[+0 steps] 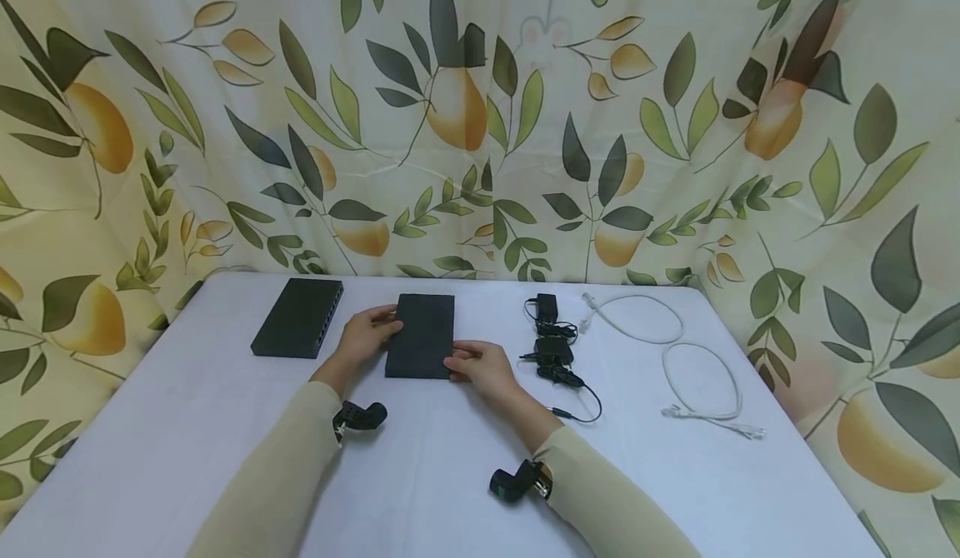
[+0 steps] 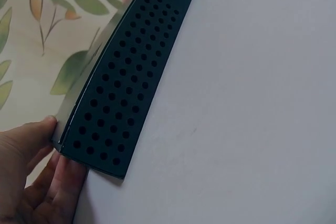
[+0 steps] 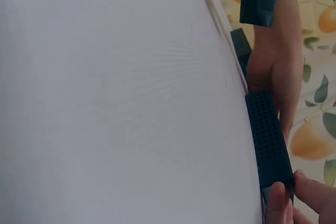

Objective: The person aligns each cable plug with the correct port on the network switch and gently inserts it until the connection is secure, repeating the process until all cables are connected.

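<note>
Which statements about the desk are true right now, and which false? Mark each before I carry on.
1. The left hand and right hand both grip the held black box. True.
2. In the left wrist view, the box's visible side panel is smooth and solid. False: it has rows of round holes.
3. The other black box lies left of the held one. True.
4. The white cables lie between the two boxes. False: they lie to the right, beyond the adapters.
5. Black power adapters lie right of the held box. True.
6. The right hand pinches the box's far left corner. False: it grips near the lower right.
</note>
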